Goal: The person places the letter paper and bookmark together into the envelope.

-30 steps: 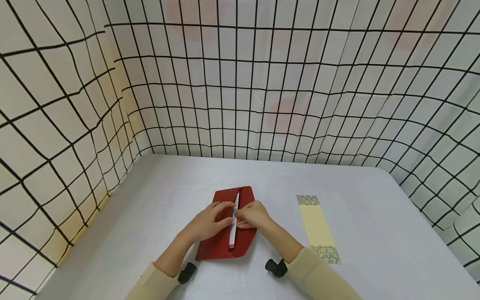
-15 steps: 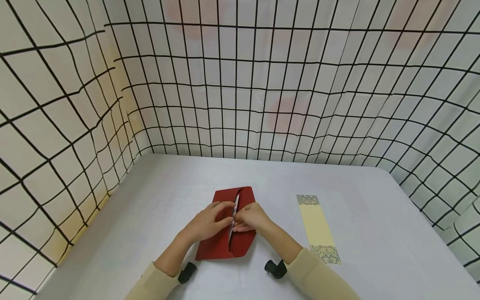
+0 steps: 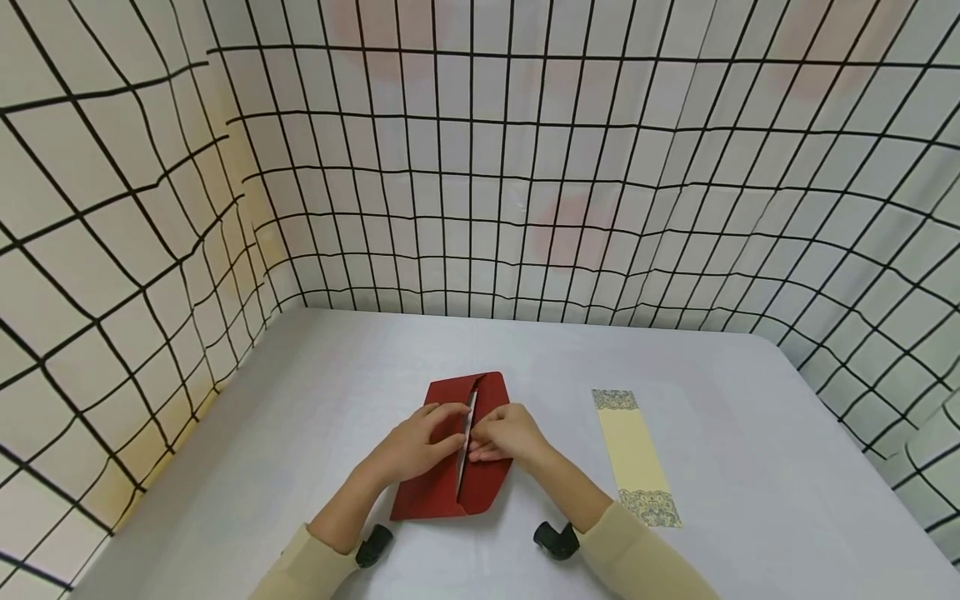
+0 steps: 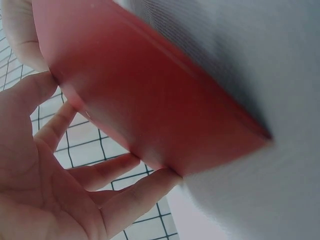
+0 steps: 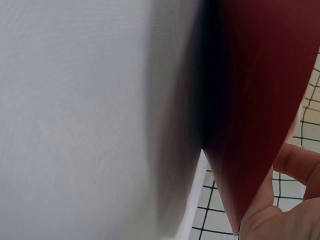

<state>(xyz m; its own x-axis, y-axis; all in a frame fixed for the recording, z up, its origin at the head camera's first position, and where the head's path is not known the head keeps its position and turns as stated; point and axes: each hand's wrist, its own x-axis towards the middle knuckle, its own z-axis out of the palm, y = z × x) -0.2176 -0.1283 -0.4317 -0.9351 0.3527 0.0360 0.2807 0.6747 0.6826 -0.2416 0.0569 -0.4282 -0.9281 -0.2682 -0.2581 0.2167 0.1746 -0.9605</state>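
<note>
A red paper envelope [image 3: 431,492] lies on the table in front of me, its long opening gaping. A thin white paper slip [image 3: 461,477] shows as a narrow strip inside the slit. From the left, my left hand [image 3: 416,446] holds the opening's edge with spread fingertips. The left wrist view shows those fingertips along the rim of the red envelope [image 4: 150,100], with part of the other hand at the upper left. My right hand [image 3: 513,433] has its fingers bent over the flap side and pinches the slip at the slit. Its fingertips are partly hidden.
A cream paper band [image 3: 637,454] with patterned ends lies right of the envelope on the white table [image 3: 750,417]. Black wire grid [image 3: 480,150] surrounds the table's back and sides. Dark wrist devices [image 3: 557,540] sit at both cuffs.
The white slip has gone deeper into the envelope; a second ago its broad face and pinkish lower end stood out of the slit. The left hand has stayed put, while the right has shifted slightly.
</note>
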